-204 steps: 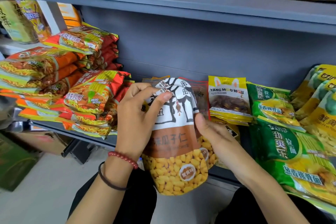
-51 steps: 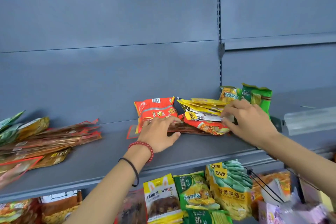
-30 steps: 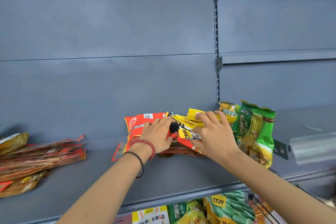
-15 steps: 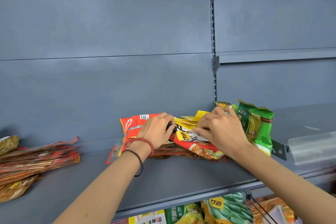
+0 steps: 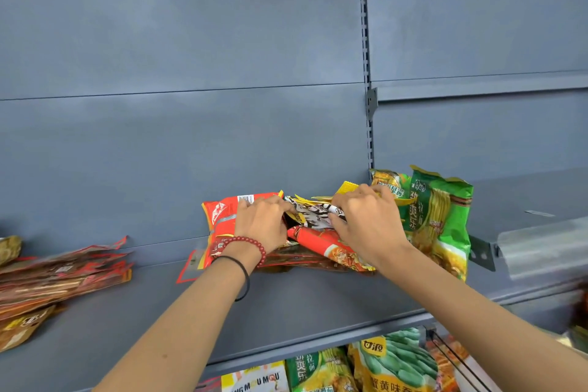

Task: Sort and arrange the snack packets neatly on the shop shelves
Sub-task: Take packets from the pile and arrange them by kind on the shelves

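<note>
A mixed pile of snack packets lies at the back of the grey shelf [image 5: 286,305]. My left hand [image 5: 262,223] and my right hand [image 5: 366,226] both pinch a white packet with black drawings [image 5: 313,213] on top of the pile. Left of it a red-orange packet [image 5: 222,216] leans on the back wall. An orange packet [image 5: 331,248] lies under the white one. Yellow packet edges [image 5: 348,188] stick up behind my right hand. Two green noodle packets [image 5: 439,216] stand on the right of the pile.
A flat stack of brown and red packets [image 5: 60,277] lies at the shelf's left end. More packets [image 5: 391,363] fill the shelf below. A clear plastic strip [image 5: 541,245] fronts the neighbouring shelf on the right. An upright slotted post [image 5: 366,57] divides the back wall.
Both hands moved from the shelf below up to this pile. In the last second they closed in on the white packet and now pinch it between them.
</note>
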